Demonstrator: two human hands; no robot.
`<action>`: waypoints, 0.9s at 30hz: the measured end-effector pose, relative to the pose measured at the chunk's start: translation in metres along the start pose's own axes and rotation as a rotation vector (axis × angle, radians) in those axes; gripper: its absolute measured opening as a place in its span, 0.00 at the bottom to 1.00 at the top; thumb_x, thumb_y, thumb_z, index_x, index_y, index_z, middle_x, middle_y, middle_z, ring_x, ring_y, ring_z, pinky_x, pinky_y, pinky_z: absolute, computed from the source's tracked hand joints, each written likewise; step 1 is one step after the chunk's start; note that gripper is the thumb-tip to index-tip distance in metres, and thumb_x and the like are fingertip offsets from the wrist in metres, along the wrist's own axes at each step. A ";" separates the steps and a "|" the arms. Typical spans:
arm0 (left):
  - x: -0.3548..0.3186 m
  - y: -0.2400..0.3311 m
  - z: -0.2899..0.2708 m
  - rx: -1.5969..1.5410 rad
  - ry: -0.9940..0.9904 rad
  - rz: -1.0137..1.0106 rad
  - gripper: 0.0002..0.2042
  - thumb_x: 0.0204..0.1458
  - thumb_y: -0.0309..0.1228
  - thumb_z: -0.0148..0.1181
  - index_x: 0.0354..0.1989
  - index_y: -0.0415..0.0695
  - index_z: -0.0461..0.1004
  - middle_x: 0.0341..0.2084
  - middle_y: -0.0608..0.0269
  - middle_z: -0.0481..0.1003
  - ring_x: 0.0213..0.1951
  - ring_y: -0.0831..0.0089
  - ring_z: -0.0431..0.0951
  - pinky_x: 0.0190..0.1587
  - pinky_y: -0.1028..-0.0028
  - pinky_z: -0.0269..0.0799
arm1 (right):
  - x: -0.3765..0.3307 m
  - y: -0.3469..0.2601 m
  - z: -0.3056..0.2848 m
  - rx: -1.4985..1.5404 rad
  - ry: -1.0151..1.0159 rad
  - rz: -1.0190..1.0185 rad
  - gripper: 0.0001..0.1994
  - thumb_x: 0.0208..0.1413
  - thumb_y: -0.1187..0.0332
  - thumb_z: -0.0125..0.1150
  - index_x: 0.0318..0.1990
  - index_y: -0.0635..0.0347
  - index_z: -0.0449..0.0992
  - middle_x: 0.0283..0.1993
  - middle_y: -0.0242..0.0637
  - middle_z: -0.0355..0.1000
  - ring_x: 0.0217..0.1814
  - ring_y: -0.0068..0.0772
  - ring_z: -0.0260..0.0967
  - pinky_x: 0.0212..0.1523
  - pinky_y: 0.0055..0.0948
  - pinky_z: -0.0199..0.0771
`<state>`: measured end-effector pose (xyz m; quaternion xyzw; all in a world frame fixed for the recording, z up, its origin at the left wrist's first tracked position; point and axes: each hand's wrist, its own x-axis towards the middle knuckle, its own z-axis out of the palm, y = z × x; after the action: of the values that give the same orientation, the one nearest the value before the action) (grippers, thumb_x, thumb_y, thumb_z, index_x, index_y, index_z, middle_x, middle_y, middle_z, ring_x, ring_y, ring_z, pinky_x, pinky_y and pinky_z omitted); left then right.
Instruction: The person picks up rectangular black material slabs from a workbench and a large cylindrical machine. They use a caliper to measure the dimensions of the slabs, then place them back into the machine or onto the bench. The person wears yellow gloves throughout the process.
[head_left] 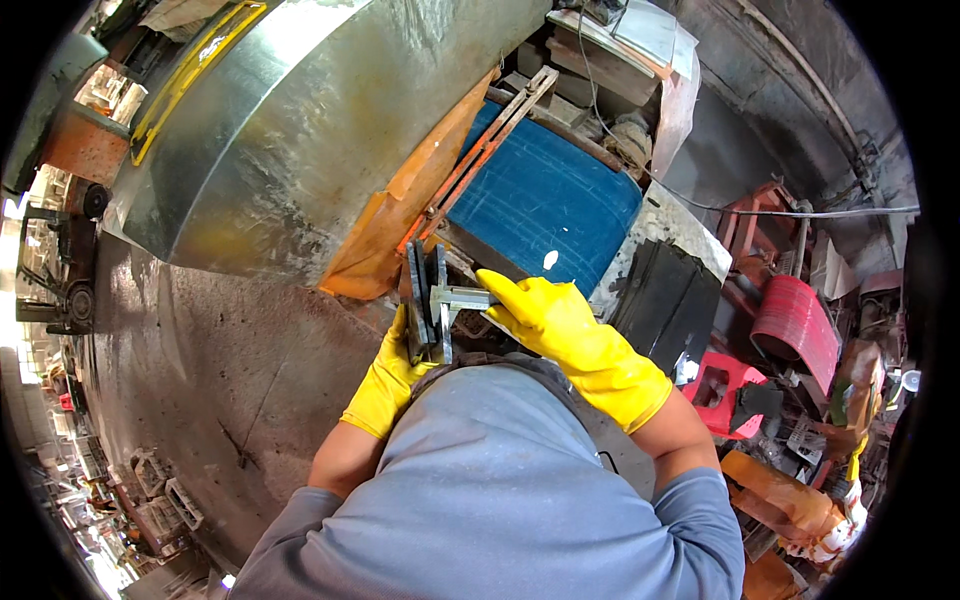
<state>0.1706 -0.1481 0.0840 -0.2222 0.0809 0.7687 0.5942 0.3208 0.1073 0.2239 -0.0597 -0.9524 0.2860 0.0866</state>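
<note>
My left hand (385, 388), in a yellow rubber glove, is closed round the lower part of some dark flat slabs (417, 300) held upright in front of my waist. At least two slabs show, with a gap between them near the top. In my right hand (575, 335), also gloved in yellow, is a metal caliper (466, 298). Its jaws reach left to the right-hand slab; whether they press on its faces I cannot tell. The fingers of my right hand are wrapped round the caliper's beam, hiding its far end.
Beyond my hands a blue conveyor belt (545, 205) runs beside an orange panel (395, 205) and a large curved metal housing (290, 150). Dark sheets (662, 312) are stacked at right. A red plastic stool (715, 385) and a red cylinder (795, 325) stand among clutter farther right.
</note>
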 end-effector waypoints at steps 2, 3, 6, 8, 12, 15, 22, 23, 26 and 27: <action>-0.006 -0.007 0.019 0.071 0.038 0.018 0.29 0.59 0.45 0.70 0.66 0.45 0.75 0.58 0.54 0.80 0.57 0.58 0.81 0.64 0.52 0.76 | -0.001 0.002 -0.001 0.060 -0.015 0.026 0.23 0.61 0.59 0.67 0.64 0.48 0.75 0.37 0.45 0.79 0.38 0.53 0.79 0.37 0.48 0.80; -0.004 -0.007 0.018 0.058 0.040 0.017 0.29 0.58 0.45 0.70 0.66 0.45 0.75 0.58 0.55 0.80 0.57 0.58 0.81 0.64 0.52 0.76 | -0.002 0.005 -0.002 0.114 -0.025 0.042 0.23 0.62 0.60 0.67 0.64 0.49 0.75 0.38 0.46 0.79 0.39 0.54 0.79 0.38 0.49 0.80; 0.000 -0.008 0.015 0.028 0.047 0.013 0.30 0.58 0.46 0.71 0.66 0.46 0.75 0.58 0.55 0.81 0.57 0.59 0.82 0.65 0.51 0.75 | -0.003 0.008 -0.007 0.245 -0.059 0.071 0.23 0.62 0.62 0.67 0.64 0.50 0.75 0.41 0.48 0.80 0.43 0.56 0.79 0.42 0.49 0.80; 0.002 -0.008 0.016 0.019 0.051 0.006 0.30 0.58 0.47 0.70 0.65 0.46 0.76 0.57 0.56 0.81 0.56 0.60 0.82 0.64 0.51 0.76 | -0.001 0.008 -0.013 0.297 -0.076 0.079 0.22 0.62 0.64 0.67 0.63 0.51 0.75 0.42 0.49 0.80 0.45 0.56 0.79 0.44 0.49 0.80; 0.005 -0.003 0.013 0.144 -0.112 -0.105 0.27 0.61 0.49 0.67 0.64 0.48 0.77 0.56 0.58 0.82 0.55 0.62 0.83 0.61 0.51 0.78 | 0.006 0.013 -0.019 0.311 -0.067 0.062 0.22 0.62 0.66 0.66 0.63 0.52 0.75 0.43 0.49 0.80 0.46 0.56 0.78 0.44 0.49 0.80; 0.006 -0.002 0.016 0.165 -0.139 -0.134 0.26 0.62 0.49 0.66 0.64 0.47 0.77 0.56 0.59 0.82 0.53 0.62 0.84 0.59 0.53 0.79 | 0.013 0.015 -0.026 0.248 -0.057 0.027 0.23 0.62 0.65 0.67 0.65 0.51 0.74 0.43 0.48 0.80 0.44 0.56 0.79 0.44 0.46 0.80; 0.017 0.003 0.006 -0.017 -0.234 -0.228 0.24 0.65 0.44 0.64 0.65 0.45 0.75 0.54 0.56 0.83 0.53 0.63 0.85 0.55 0.58 0.83 | 0.023 0.021 -0.029 0.056 -0.016 -0.050 0.25 0.60 0.67 0.69 0.65 0.54 0.74 0.40 0.48 0.80 0.40 0.54 0.79 0.39 0.45 0.80; 0.016 0.003 0.007 -0.027 -0.218 -0.224 0.24 0.65 0.43 0.63 0.65 0.45 0.75 0.54 0.56 0.83 0.52 0.63 0.85 0.54 0.58 0.83 | 0.024 0.020 -0.030 0.043 -0.026 -0.043 0.25 0.60 0.67 0.69 0.65 0.54 0.74 0.40 0.48 0.80 0.40 0.54 0.79 0.38 0.46 0.80; 0.016 0.001 0.011 -0.068 -0.208 -0.241 0.23 0.66 0.43 0.63 0.65 0.45 0.76 0.53 0.56 0.83 0.51 0.62 0.85 0.54 0.58 0.84 | 0.026 0.022 -0.027 0.043 -0.004 -0.045 0.25 0.60 0.67 0.69 0.65 0.54 0.74 0.39 0.48 0.80 0.40 0.55 0.79 0.38 0.46 0.80; 0.015 0.000 0.012 -0.068 -0.208 -0.239 0.23 0.66 0.42 0.63 0.64 0.44 0.76 0.53 0.55 0.83 0.51 0.62 0.85 0.54 0.58 0.84 | 0.026 0.024 -0.025 0.050 0.011 -0.051 0.25 0.60 0.67 0.68 0.65 0.54 0.73 0.39 0.48 0.79 0.39 0.55 0.79 0.38 0.46 0.80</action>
<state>0.1643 -0.1303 0.0881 -0.1695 -0.0342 0.7138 0.6787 0.3016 0.1448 0.2346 -0.0348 -0.9457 0.3071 0.1004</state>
